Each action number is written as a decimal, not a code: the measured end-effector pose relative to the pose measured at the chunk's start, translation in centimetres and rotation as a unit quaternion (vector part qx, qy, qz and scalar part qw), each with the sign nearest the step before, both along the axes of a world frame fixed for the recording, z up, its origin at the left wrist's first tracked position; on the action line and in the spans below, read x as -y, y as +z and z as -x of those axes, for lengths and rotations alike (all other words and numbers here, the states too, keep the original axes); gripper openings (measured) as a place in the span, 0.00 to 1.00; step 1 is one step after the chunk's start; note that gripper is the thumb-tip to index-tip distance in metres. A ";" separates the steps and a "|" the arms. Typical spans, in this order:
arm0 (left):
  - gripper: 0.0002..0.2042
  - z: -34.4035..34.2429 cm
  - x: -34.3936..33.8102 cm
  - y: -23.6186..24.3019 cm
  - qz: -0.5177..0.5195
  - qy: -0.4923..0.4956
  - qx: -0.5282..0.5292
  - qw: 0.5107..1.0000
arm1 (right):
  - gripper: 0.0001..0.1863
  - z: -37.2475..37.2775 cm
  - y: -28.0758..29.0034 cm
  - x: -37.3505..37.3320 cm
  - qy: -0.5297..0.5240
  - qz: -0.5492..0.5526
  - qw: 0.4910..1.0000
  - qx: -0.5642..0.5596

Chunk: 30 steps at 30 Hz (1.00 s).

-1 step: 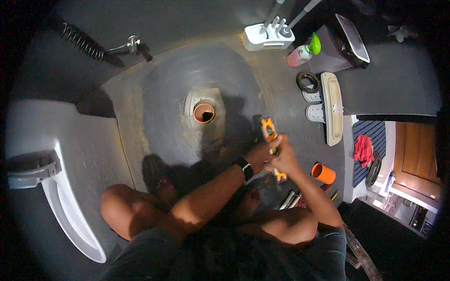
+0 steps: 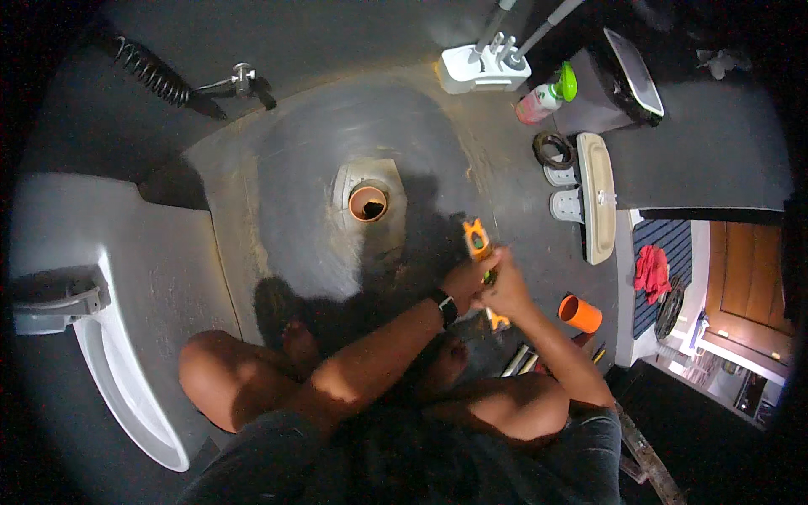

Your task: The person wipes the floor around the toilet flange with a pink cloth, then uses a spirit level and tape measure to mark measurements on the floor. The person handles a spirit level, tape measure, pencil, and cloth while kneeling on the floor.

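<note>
I squat on a grey bathroom floor. My left hand (image 2: 461,284), with a black watch on its wrist, and my right hand (image 2: 507,290) meet in front of me, both closed on an orange and yellow hand tool (image 2: 477,241). The tool's upper end points away from me and another orange bit shows below the hands. Its exact kind is too small to tell. An orange pipe opening (image 2: 368,203) sits in the floor beyond the hands, apart from them. A short orange pipe piece (image 2: 579,313) lies on the floor just right of my right forearm.
A white basin (image 2: 126,396) curves along the left. A coiled hose (image 2: 147,71) and tap (image 2: 242,80) hang at the far wall. A white brush holder (image 2: 475,71), pink bottle (image 2: 539,103), slippers (image 2: 562,189), a beige board (image 2: 598,198) and a red cloth (image 2: 650,269) lie right.
</note>
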<state>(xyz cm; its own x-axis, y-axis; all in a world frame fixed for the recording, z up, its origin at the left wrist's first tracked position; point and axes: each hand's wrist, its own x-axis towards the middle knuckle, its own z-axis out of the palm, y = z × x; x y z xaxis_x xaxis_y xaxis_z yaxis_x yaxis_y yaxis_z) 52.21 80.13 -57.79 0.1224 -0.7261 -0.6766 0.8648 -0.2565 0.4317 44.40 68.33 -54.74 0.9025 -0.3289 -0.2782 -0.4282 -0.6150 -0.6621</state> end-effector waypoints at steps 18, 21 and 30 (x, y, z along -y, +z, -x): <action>0.32 2.1 -0.8 -4.7 0.008 0.048 0.110 0.993 | 0.15 2.9 -5.1 0.4 -0.162 -0.164 0.968 0.099; 0.31 2.4 -0.5 -6.1 0.010 0.040 0.213 0.976 | 0.13 2.9 -5.9 0.5 -0.181 -0.170 0.964 0.094; 0.35 -0.5 -2.3 -5.6 0.015 0.019 0.088 0.996 | 0.07 3.8 -3.6 3.5 -0.295 -0.360 0.884 0.052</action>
<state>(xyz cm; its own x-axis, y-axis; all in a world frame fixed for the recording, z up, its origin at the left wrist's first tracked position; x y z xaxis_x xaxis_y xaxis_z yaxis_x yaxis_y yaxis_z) 52.72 82.42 -63.38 0.2652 -0.7377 -0.6209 0.7841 -0.2097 0.5841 40.62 64.80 -58.31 0.6663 -0.5220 -0.5325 -0.4472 0.2918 -0.8455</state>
